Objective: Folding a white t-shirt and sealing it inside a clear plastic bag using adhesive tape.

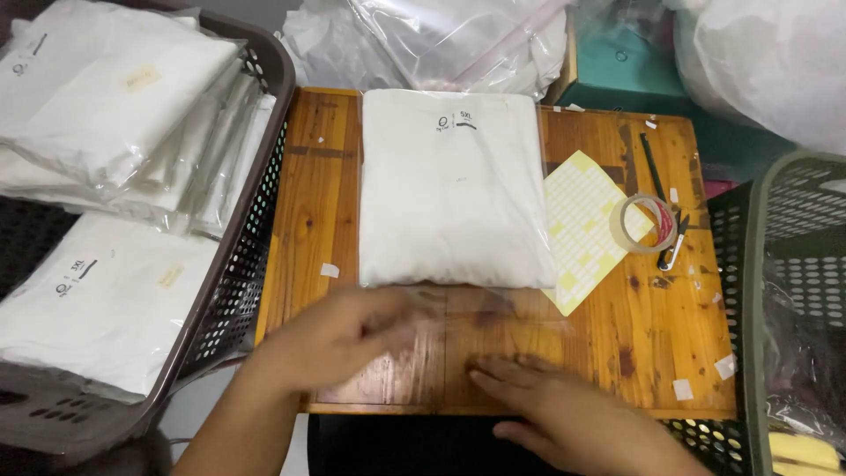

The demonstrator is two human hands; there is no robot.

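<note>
Nearest you, your right hand (564,414) lies flat at the table's (493,388) near edge, fingers spread and holding nothing. Your left hand (348,335) is beside it, blurred; its fingers seem to rest on the clear flap (476,304) of the bag, though you cannot tell from this view whether they pinch it.

That flap trails toward you from the packed white garment (449,189), which lies in the middle of the table, reaching to its far edge. It looks light and soft, likely to sag if lifted by one end, and the plastic film looks slippery. Take it by both long sides, or flat-palmed from beneath.

Just right of it lies a yellow sticker sheet (586,229), partly under the package, then a tape roll (641,223) and a pen (652,167) toward the right edge. Off the left edge, a brown basket (238,291) holds more bagged garments; a green basket (775,264) stands off the right.
</note>
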